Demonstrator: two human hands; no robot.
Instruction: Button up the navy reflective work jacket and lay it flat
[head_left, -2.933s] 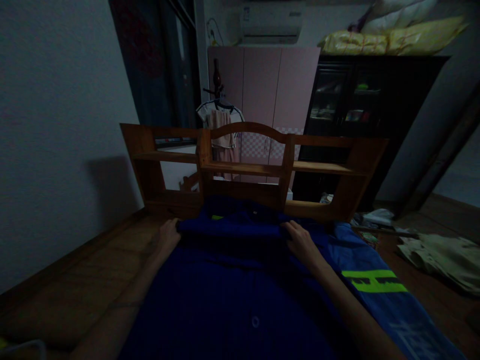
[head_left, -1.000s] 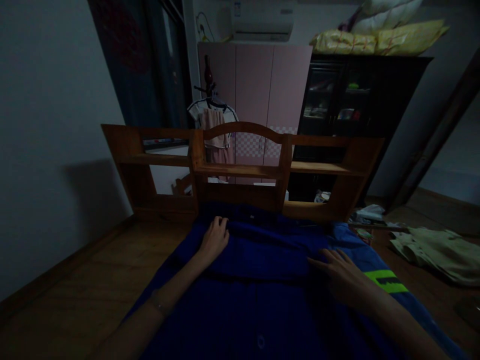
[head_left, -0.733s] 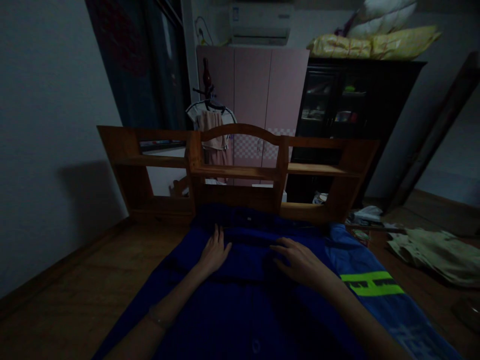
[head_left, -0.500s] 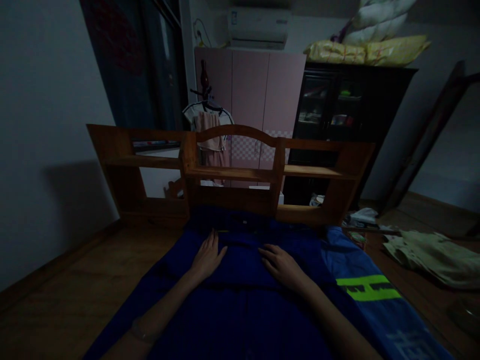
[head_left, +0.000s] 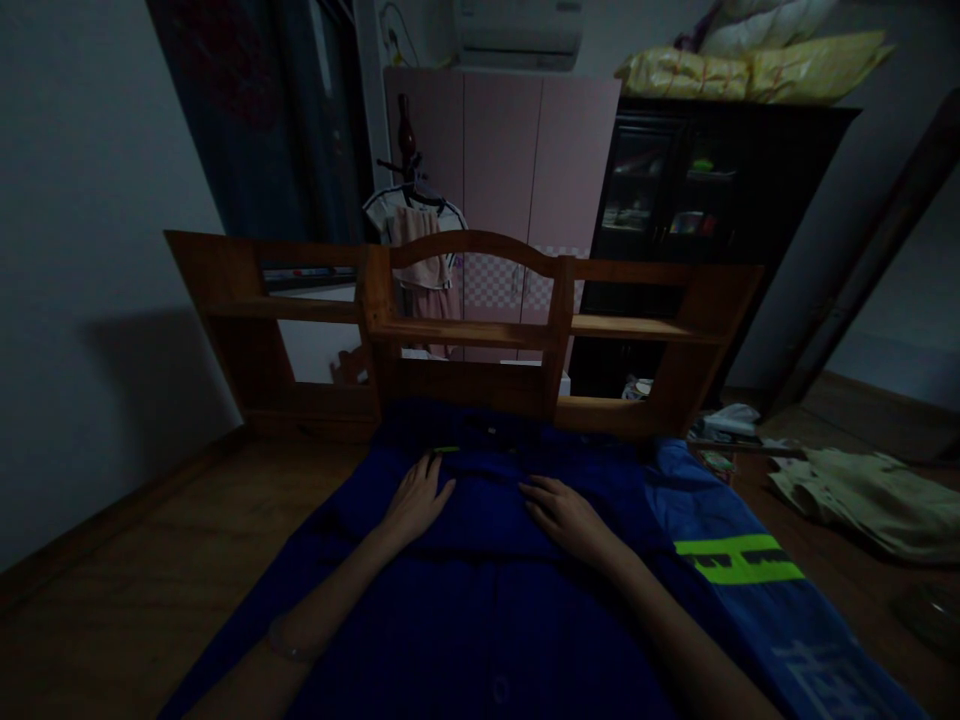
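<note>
A dark blue garment, perhaps a jacket, lies spread out in front of me, its far end close to the wooden shelf unit. My left hand rests flat on its upper left part, fingers stretched away from me, near a small yellow-green strip. On the upper right part lies my right hand, palm down, with its fingers loosely extended towards the middle. Neither hand grips anything. At the right, a lighter blue piece of cloth carries a bright yellow-green band and pale lettering. Fine details are lost in the dim light.
The wooden shelf unit stands just beyond the garment. Behind it are a pink wardrobe, a dark cabinet and clothes on a rack. A light-coloured cloth lies on the right. Bare wooden planks show on the left.
The view has tipped slightly downward, so the background sits higher. Both hands stay flat on the garment in nearly the same places.
</note>
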